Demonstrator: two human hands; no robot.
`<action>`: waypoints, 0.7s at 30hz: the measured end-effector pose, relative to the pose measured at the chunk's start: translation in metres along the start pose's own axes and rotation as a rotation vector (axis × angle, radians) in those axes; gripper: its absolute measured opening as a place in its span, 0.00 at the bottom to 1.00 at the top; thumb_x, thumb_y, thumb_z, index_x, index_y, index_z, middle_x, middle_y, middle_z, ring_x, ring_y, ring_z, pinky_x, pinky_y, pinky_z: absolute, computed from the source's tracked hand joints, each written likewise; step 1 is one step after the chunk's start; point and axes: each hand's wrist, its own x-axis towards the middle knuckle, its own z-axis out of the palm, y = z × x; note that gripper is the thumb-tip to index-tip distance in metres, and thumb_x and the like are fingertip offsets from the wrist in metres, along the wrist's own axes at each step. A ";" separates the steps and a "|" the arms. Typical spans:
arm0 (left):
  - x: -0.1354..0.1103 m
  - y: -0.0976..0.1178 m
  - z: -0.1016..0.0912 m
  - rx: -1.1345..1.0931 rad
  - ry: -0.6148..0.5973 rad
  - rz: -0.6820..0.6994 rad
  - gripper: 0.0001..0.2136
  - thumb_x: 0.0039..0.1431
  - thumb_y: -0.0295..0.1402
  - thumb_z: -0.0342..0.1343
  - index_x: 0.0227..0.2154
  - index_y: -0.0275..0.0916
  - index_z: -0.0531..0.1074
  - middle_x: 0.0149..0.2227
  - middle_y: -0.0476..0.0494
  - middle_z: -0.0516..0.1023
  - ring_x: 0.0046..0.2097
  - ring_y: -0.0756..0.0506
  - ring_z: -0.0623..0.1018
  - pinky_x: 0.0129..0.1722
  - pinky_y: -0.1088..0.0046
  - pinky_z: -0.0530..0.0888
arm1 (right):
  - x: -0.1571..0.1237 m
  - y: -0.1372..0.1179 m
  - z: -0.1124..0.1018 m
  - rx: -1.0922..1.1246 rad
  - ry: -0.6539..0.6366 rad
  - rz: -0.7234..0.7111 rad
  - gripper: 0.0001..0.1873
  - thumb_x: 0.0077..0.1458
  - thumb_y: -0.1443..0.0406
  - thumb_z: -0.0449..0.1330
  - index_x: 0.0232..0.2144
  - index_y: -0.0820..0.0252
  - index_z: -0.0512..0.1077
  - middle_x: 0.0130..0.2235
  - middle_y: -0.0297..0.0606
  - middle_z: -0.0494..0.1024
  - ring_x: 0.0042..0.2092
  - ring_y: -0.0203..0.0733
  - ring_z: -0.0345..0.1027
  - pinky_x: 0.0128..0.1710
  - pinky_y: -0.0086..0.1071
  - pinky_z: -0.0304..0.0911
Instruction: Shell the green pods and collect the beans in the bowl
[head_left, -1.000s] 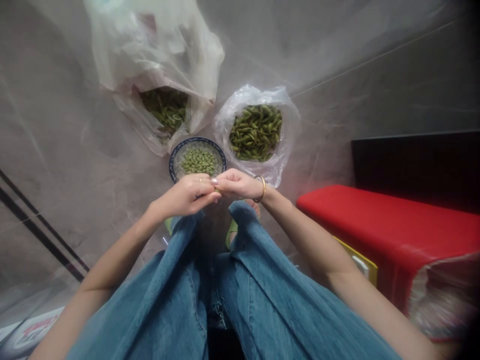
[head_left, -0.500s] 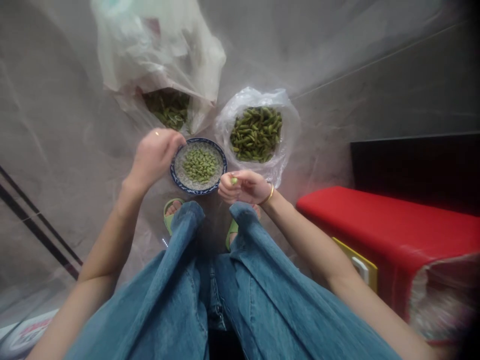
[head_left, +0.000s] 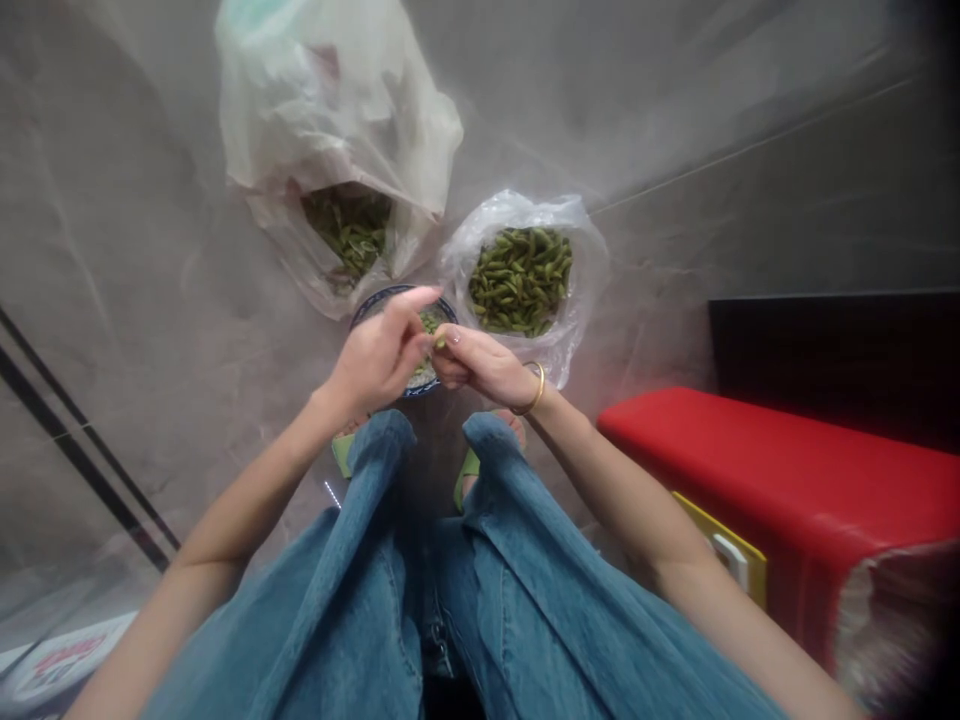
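My right hand (head_left: 486,366) pinches a small green edamame bean or piece of pod (head_left: 440,342) between thumb and fingers, over the right side of a blue-rimmed bowl (head_left: 373,298). Close against it is my left hand (head_left: 381,352), its index finger stretched out and its thumb apart, near the green piece. Whether the thumb touches it I cannot tell. Shelled green beans (head_left: 430,320) show in the bowl, mostly hidden behind my left hand. Beyond my right hand, a clear plastic bag (head_left: 589,250) holds a heap of green edamame pods (head_left: 521,280).
A larger white plastic bag (head_left: 337,110) stands behind the bowl, with green pods or husks (head_left: 351,235) in its mouth. On the right are a red padded stool (head_left: 780,470) and a dark panel (head_left: 832,360). My knees in jeans (head_left: 360,560) flank the near side.
My left hand has moved right from the bowl's left edge to meet my right hand, and its index finger has straightened. My right hand still pinches a green piece. The view has shifted slightly.
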 end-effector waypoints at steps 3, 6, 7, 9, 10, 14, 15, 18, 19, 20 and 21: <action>-0.010 0.011 0.015 0.012 0.011 0.055 0.19 0.67 0.36 0.41 0.58 0.36 0.56 0.38 0.44 0.77 0.37 0.48 0.78 0.38 0.73 0.74 | 0.001 0.002 0.003 -0.073 0.038 -0.031 0.24 0.53 0.44 0.58 0.27 0.59 0.63 0.21 0.25 0.54 0.22 0.28 0.45 0.22 0.26 0.48; -0.013 0.010 0.022 0.068 0.091 0.099 0.16 0.67 0.34 0.41 0.55 0.38 0.57 0.47 0.38 0.75 0.45 0.46 0.78 0.43 0.70 0.76 | 0.000 0.004 0.008 -0.109 0.093 -0.069 0.24 0.52 0.44 0.58 0.29 0.59 0.65 0.21 0.26 0.56 0.22 0.28 0.47 0.22 0.26 0.49; -0.014 0.009 0.023 0.076 0.108 0.105 0.15 0.67 0.33 0.41 0.55 0.39 0.58 0.48 0.38 0.75 0.47 0.45 0.78 0.44 0.69 0.76 | 0.000 0.005 0.010 -0.117 0.111 -0.075 0.24 0.52 0.44 0.57 0.29 0.59 0.66 0.21 0.26 0.57 0.23 0.29 0.49 0.22 0.26 0.50; -0.015 0.007 0.025 0.071 0.131 0.101 0.14 0.66 0.33 0.42 0.53 0.40 0.59 0.47 0.38 0.75 0.47 0.44 0.78 0.45 0.67 0.75 | 0.000 0.009 0.012 -0.124 0.148 -0.073 0.25 0.51 0.43 0.57 0.31 0.59 0.67 0.23 0.28 0.60 0.24 0.30 0.52 0.24 0.27 0.52; -0.016 0.005 0.026 0.065 0.143 0.095 0.13 0.66 0.32 0.42 0.52 0.40 0.60 0.47 0.39 0.76 0.47 0.44 0.78 0.45 0.67 0.75 | 0.001 0.013 0.012 -0.124 0.170 -0.069 0.25 0.51 0.43 0.57 0.31 0.59 0.68 0.24 0.29 0.62 0.25 0.30 0.54 0.24 0.27 0.53; -0.020 -0.007 0.042 -0.001 0.206 0.017 0.11 0.66 0.31 0.42 0.48 0.39 0.63 0.41 0.39 0.76 0.42 0.45 0.78 0.40 0.69 0.74 | 0.010 0.033 0.006 -0.124 0.297 -0.071 0.25 0.48 0.42 0.59 0.30 0.58 0.68 0.23 0.28 0.61 0.25 0.31 0.52 0.25 0.27 0.52; -0.021 -0.011 0.048 -0.041 0.213 -0.030 0.11 0.66 0.32 0.41 0.48 0.39 0.64 0.40 0.40 0.76 0.40 0.46 0.78 0.38 0.69 0.74 | 0.013 0.039 0.003 -0.136 0.328 -0.073 0.25 0.48 0.42 0.59 0.29 0.58 0.67 0.23 0.28 0.59 0.25 0.31 0.51 0.24 0.27 0.52; -0.023 -0.025 0.066 -0.225 0.219 -0.210 0.11 0.66 0.38 0.43 0.44 0.38 0.65 0.39 0.42 0.74 0.38 0.48 0.76 0.38 0.70 0.72 | 0.022 0.056 -0.007 -0.205 0.406 -0.073 0.25 0.47 0.42 0.59 0.24 0.58 0.63 0.21 0.27 0.56 0.26 0.31 0.51 0.24 0.27 0.51; -0.023 -0.030 0.071 -0.313 0.223 -0.286 0.12 0.65 0.39 0.44 0.43 0.39 0.65 0.37 0.44 0.74 0.37 0.49 0.75 0.37 0.71 0.72 | 0.025 0.060 -0.010 -0.230 0.427 -0.069 0.25 0.47 0.43 0.59 0.23 0.58 0.62 0.21 0.27 0.56 0.26 0.31 0.51 0.24 0.27 0.50; -0.023 -0.034 0.074 -0.423 0.227 -0.379 0.12 0.64 0.41 0.46 0.43 0.39 0.65 0.34 0.46 0.73 0.33 0.50 0.74 0.35 0.72 0.71 | 0.027 0.064 -0.013 -0.250 0.443 -0.061 0.25 0.48 0.44 0.59 0.22 0.58 0.61 0.21 0.27 0.56 0.26 0.31 0.52 0.24 0.27 0.50; -0.022 -0.037 0.076 -0.556 0.223 -0.489 0.12 0.63 0.41 0.47 0.42 0.40 0.66 0.29 0.49 0.70 0.28 0.51 0.71 0.31 0.74 0.69 | 0.028 0.066 -0.016 -0.261 0.451 -0.050 0.24 0.48 0.45 0.58 0.21 0.58 0.61 0.21 0.27 0.57 0.26 0.31 0.52 0.24 0.27 0.50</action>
